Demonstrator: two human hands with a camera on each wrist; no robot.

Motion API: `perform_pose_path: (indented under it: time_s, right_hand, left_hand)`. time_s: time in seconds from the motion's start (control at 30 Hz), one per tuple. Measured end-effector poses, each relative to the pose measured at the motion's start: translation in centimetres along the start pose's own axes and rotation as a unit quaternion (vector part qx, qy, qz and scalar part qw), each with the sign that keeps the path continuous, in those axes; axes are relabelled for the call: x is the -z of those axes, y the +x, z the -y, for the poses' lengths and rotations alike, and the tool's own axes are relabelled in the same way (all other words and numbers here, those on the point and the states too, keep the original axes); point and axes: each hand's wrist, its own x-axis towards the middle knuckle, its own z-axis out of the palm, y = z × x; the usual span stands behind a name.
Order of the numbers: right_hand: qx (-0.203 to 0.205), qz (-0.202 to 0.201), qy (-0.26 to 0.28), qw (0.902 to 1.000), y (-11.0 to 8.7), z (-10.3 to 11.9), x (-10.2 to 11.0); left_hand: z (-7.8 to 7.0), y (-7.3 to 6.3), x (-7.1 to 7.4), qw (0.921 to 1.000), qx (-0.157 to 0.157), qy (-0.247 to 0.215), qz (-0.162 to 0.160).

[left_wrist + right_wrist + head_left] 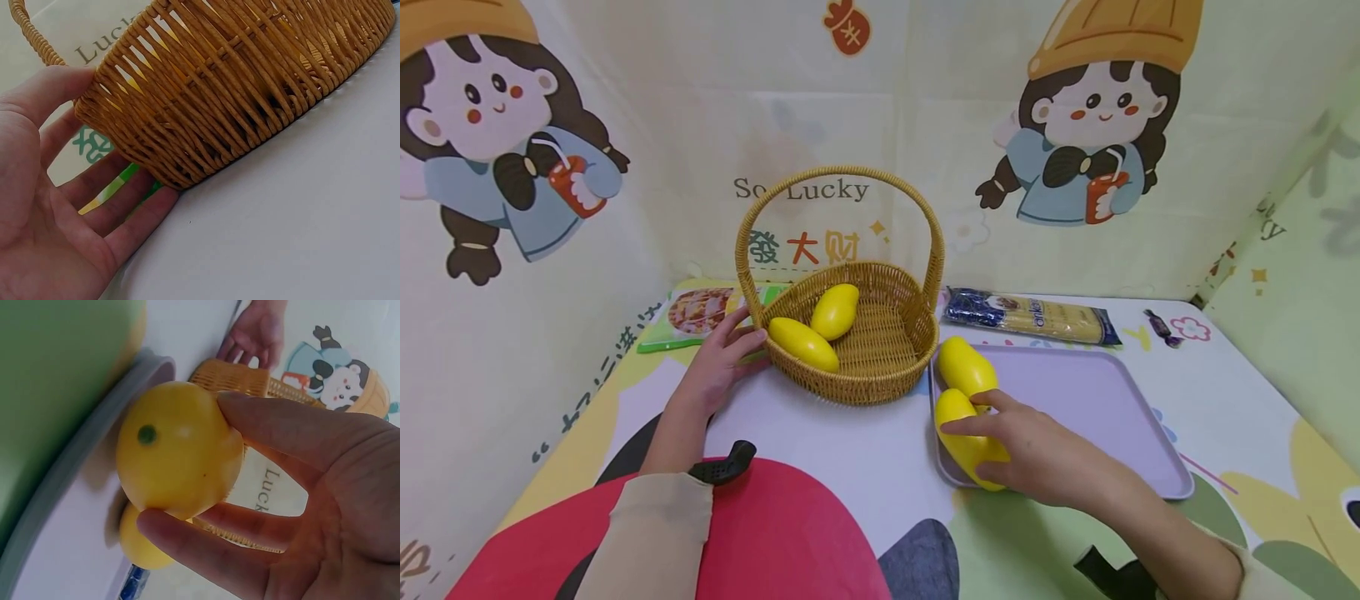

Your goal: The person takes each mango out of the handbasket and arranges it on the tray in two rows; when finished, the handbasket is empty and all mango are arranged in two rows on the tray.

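Observation:
My right hand (1037, 450) holds a yellow mango (178, 450) between thumb and fingers at the left edge of the lilac tray (1075, 392). Just beyond it, a second mango (964, 365) lies on the tray. My left hand (718, 367) touches the left end of the wicker basket (865, 390). In the left wrist view its thumb is at the rim, and its spread, fairly straight fingers rest against the outer wall. Inside the basket, on its left side, lie two more mangoes, one in front (803, 343) and one behind (835, 312).
A tall arched handle (842, 171) rises over the basket. Behind the tray lies a pack of pasta (1030, 317), with a small wrapped candy (1161, 327) to its right. A flat green-edged packet (688, 317) is partly behind the basket. A printed cloth backdrop stands behind the table.

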Motion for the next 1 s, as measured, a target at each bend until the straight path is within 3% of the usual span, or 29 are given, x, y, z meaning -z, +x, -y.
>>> perform_pose_path:
  time_s: [0.47, 0.73, 1.0]
  right_hand:
    - [-0.028, -0.012, -0.028, 0.9992, 0.22, 0.51, -0.24]
    - [-0.001, -0.014, -0.04, 0.9991, 0.39, 0.36, -0.29]
    - [-0.012, -0.013, -0.034, 0.9993, 0.79, 0.22, -0.23]
  left_hand:
    - [0.02, -0.09, 0.0, 1.0, 0.0, -0.003, 0.0]
    - [0.01, -0.13, 0.0, 1.0, 0.002, -0.01, 0.001]
    - [-0.1, -0.04, -0.01, 1.0, -0.001, -0.008, 0.002]
